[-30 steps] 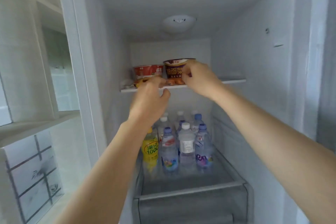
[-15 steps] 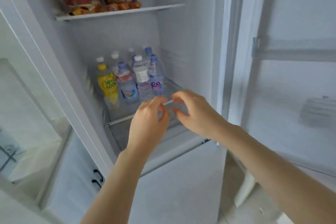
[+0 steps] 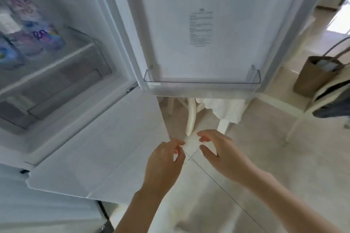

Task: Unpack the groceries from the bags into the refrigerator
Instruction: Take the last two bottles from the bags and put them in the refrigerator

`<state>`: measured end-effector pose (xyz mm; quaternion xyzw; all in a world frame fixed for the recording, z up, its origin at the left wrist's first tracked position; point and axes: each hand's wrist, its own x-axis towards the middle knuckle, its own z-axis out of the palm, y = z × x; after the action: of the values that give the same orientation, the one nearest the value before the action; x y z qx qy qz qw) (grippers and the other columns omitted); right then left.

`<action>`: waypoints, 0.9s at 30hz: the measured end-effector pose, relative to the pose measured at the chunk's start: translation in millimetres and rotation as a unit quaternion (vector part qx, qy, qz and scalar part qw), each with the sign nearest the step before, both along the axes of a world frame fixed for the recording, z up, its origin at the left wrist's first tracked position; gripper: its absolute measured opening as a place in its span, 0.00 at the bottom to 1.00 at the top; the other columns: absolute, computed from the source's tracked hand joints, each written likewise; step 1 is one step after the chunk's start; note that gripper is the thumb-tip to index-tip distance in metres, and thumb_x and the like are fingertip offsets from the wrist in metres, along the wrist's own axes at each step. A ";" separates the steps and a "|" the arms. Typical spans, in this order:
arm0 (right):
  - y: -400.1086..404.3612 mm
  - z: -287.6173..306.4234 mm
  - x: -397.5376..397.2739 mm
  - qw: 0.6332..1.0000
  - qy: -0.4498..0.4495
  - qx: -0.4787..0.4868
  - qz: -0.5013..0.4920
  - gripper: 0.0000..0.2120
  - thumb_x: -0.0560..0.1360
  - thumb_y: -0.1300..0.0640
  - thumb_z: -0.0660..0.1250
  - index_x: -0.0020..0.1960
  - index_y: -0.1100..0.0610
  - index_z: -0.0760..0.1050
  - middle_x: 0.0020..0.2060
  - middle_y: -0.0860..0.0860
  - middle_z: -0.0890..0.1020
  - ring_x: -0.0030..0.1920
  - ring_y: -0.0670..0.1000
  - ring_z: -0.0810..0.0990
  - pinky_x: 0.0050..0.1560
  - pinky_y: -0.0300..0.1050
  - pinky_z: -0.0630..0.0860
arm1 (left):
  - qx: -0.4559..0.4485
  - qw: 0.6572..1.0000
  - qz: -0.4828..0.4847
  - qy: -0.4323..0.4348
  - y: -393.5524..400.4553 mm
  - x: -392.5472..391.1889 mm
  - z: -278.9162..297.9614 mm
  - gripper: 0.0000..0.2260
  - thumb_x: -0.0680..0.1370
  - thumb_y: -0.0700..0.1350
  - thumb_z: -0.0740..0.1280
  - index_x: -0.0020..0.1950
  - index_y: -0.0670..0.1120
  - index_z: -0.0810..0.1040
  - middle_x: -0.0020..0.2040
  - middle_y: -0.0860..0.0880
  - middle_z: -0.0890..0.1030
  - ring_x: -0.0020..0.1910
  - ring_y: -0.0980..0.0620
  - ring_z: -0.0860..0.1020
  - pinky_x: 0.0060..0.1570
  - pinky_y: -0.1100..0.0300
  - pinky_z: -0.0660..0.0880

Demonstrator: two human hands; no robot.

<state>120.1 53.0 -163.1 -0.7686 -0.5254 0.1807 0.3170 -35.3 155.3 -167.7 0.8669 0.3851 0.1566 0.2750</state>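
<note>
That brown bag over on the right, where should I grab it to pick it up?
Grab the brown bag by its long looped handles, coming from above. It stands upright with its mouth open and things inside, and the handles arch over the top, so lifting there should keep it level. Both hands look free.

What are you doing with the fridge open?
A person is putting groceries away. The fridge door stands open, and bottles already sit on a shelf inside. Right now both hands are empty: the left hand and the right hand hang over the floor with loosely curled fingers. A brown bag stands off to the right, probably the next stop.
</note>
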 end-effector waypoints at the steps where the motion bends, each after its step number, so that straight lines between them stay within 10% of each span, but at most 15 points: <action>1: -22.0 -8.0 11.2 1.000 0.008 -0.011 -0.020 0.14 0.78 0.54 0.64 0.63 0.52 0.73 0.52 0.43 0.79 0.54 0.42 0.77 0.56 0.36 0.71 | -0.012 1.000 -0.018 0.007 -18.4 13.5 -8.1 0.09 0.80 0.49 0.62 0.57 0.56 0.78 0.47 0.57 0.81 0.47 0.61 0.78 0.50 0.67 0.73; 15: -287.7 -56.8 164.8 0.978 0.072 -0.114 -0.160 0.12 0.79 0.58 0.63 0.62 0.53 0.75 0.51 0.44 0.80 0.54 0.42 0.78 0.58 0.40 0.75 | -0.106 0.969 -0.209 0.079 -254.8 218.0 -73.8 0.13 0.79 0.48 0.61 0.63 0.56 0.75 0.43 0.54 0.80 0.44 0.57 0.78 0.48 0.59 0.77; 27: -295.6 -75.9 285.0 0.958 0.116 -0.137 -0.225 0.11 0.79 0.57 0.62 0.61 0.53 0.75 0.49 0.43 0.79 0.51 0.44 0.78 0.55 0.38 0.74 | -0.133 0.967 -0.181 0.123 -224.2 338.3 -85.0 0.08 0.77 0.46 0.64 0.55 0.53 0.79 0.38 0.57 0.80 0.41 0.59 0.79 0.46 0.56 0.76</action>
<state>405.1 -242.6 -239.1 -0.8767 -0.2688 0.2628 0.3001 302.9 -69.0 -252.7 0.8901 0.2704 -0.0559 0.3626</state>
